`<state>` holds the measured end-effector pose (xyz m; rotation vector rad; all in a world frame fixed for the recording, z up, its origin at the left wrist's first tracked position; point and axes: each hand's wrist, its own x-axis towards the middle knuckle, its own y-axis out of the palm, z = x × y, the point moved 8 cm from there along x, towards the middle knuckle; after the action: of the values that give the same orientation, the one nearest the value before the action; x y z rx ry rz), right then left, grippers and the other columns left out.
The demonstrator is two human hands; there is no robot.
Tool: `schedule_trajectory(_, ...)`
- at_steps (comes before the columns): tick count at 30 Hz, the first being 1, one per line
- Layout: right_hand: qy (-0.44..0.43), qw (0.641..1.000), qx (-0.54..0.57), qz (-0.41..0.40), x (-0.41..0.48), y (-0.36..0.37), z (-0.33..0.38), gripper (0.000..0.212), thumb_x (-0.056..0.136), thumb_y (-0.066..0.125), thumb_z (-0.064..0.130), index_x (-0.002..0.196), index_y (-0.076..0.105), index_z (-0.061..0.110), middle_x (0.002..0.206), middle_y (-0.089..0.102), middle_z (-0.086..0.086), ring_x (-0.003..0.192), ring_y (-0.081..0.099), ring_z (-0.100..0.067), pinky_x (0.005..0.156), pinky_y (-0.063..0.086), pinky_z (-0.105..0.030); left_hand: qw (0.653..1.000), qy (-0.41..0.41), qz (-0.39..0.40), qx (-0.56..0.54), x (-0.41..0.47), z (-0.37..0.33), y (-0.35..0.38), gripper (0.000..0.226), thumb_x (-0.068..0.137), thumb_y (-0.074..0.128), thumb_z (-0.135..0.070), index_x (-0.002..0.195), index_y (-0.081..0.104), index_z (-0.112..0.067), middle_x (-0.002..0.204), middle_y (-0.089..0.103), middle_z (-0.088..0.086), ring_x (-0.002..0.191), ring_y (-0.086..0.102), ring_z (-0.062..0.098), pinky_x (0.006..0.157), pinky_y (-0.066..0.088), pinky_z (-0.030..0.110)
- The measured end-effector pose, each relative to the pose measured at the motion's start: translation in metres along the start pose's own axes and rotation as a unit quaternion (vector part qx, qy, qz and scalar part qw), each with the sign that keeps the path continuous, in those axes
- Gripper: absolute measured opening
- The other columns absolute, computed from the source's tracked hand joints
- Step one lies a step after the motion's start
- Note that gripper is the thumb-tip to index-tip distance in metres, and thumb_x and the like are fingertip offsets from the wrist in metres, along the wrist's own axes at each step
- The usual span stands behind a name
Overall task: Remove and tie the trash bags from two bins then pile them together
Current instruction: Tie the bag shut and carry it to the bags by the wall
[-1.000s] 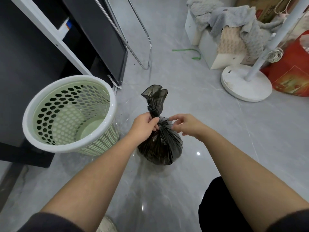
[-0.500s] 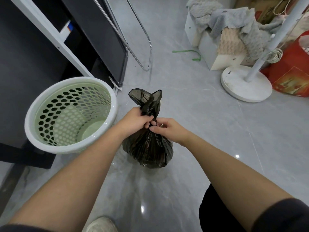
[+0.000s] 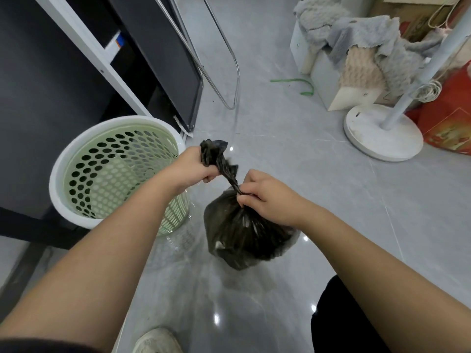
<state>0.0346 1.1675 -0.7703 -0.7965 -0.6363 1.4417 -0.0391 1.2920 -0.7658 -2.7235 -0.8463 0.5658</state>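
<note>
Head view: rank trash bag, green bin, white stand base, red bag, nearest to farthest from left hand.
1. trash bag, held in the left hand.
2. green bin, just left.
3. white stand base, far right.
4. red bag, beyond it, right edge.

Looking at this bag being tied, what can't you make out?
Head view only:
Contents of the black trash bag: dark plastic hides them.
Whether a knot exists: right hand pinches over the twisted neck, left hand grips the top.
Second bin or bag: none within the frame.

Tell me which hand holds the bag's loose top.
The left hand: it grips the top of the bag, by the bin; the right hand pinches the twisted neck below.
</note>
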Motion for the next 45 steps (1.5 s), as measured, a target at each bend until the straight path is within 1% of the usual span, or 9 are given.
schedule_trajectory(4,-0.089,0.961,-0.235,-0.112,-0.01,-0.02,0.028,0.016,0.088,0.061,0.033,0.078,0.066,0.022,0.117,0.053,-0.001,0.099,0.049,-0.024,0.078,0.041,-0.038,0.998,-0.034,0.024,-0.045,0.004,0.004,0.01,0.031,0.072,0.054,0.017,0.058,0.048,-0.01,0.046,0.046,-0.004,0.052,0.041,0.015,0.052,0.035,0.025)
schedule_trajectory(9,-0.171,0.945,-0.254,-0.114,-0.016,-0.024,0.041,0.018,0.088,0.058,0.032,0.076,0.067,0.024,0.135,0.05,0.011,0.104,0.044,-0.019,0.076,0.034,-0.032,0.994,-0.064,0.072,-0.051,0.006,0.015,0.021,0.031,0.075,0.059,0.01,0.059,0.051,-0.016,0.049,0.049,-0.008,0.054,0.044,0.01,0.051,0.035,0.021)
schedule_trajectory(17,-0.169,0.956,-0.231,-0.057,-0.013,-0.009,0.03,0.023,0.088,0.05,0.038,0.079,0.069,0.029,0.1,0.064,0.015,0.087,0.053,-0.018,0.069,0.032,-0.032,0.997,-0.041,0.056,-0.031,0.008,0.011,0.035,0.027,0.073,0.065,0.007,0.063,0.057,-0.016,0.053,0.052,-0.007,0.054,0.049,0.007,0.054,0.038,0.022)
schedule_trajectory(23,-0.099,0.966,-0.23,-0.056,-0.008,-0.008,0.019,0.02,0.088,0.056,0.035,0.077,0.067,0.023,0.079,0.055,0.006,0.072,0.059,-0.02,0.063,0.03,-0.028,0.997,-0.082,0.008,-0.004,0.008,0.027,0.036,0.026,0.083,0.066,-0.012,0.106,0.054,-0.015,0.084,0.064,0.002,0.073,0.061,0.014,0.061,0.045,0.024)
schedule_trajectory(30,0.204,0.976,-0.043,-0.059,-0.013,-0.014,-0.038,0.039,0.088,0.056,0.029,0.054,0.045,0.013,0.051,0.04,0.002,0.054,0.042,-0.019,0.052,0.032,-0.029,0.986,-0.04,-0.116,0.11,-0.005,0.043,0.019,0.017,0.083,0.057,-0.015,0.099,0.052,-0.021,0.076,0.058,-0.004,0.07,0.055,0.013,0.057,0.039,0.024)
schedule_trajectory(33,0.329,0.91,0.228,-0.106,-0.02,-0.007,-0.056,0.034,0.086,0.061,0.02,0.054,0.053,0.011,0.046,0.046,0.001,0.038,0.039,-0.011,0.045,0.034,-0.023,0.989,-0.018,-0.087,0.121,-0.012,0.039,0.032,0.014,0.082,0.056,-0.012,0.094,0.058,-0.02,0.078,0.064,-0.001,0.072,0.06,0.013,0.062,0.044,0.022)
schedule_trajectory(37,0.425,0.726,0.525,-0.128,-0.026,0.021,-0.059,0.01,0.091,0.06,0.014,0.089,0.065,0.006,0.069,0.066,-0.005,0.042,0.06,-0.007,0.042,0.05,-0.017,0.99,-0.027,-0.034,0.137,-0.021,0.047,0.054,0.018,0.082,0.05,-0.007,0.088,0.056,-0.023,0.076,0.068,-0.004,0.068,0.06,0.011,0.061,0.044,0.019)
schedule_trajectory(40,0.43,0.613,0.65,-0.129,-0.022,0.036,-0.053,0.009,0.095,0.054,0.014,0.09,0.061,0.012,0.067,0.072,-0.005,0.044,0.064,-0.008,0.04,0.048,-0.014,0.993,-0.086,0.012,0.08,-0.029,0.059,0.066,0.016,0.085,0.046,-0.006,0.085,0.056,-0.018,0.078,0.072,-0.001,0.067,0.066,0.014,0.059,0.047,0.023)
schedule_trajectory(45,0.423,0.588,0.68,-0.112,-0.011,0.048,-0.04,0.01,0.096,0.053,0.017,0.088,0.059,0.018,0.065,0.072,-0.001,0.039,0.051,-0.008,0.034,0.037,-0.013,0.974,-0.186,0.095,-0.084,-0.043,0.071,0.08,0.013,0.094,0.048,-0.01,0.103,0.058,-0.01,0.1,0.07,0.014,0.075,0.067,0.019,0.06,0.048,0.023)
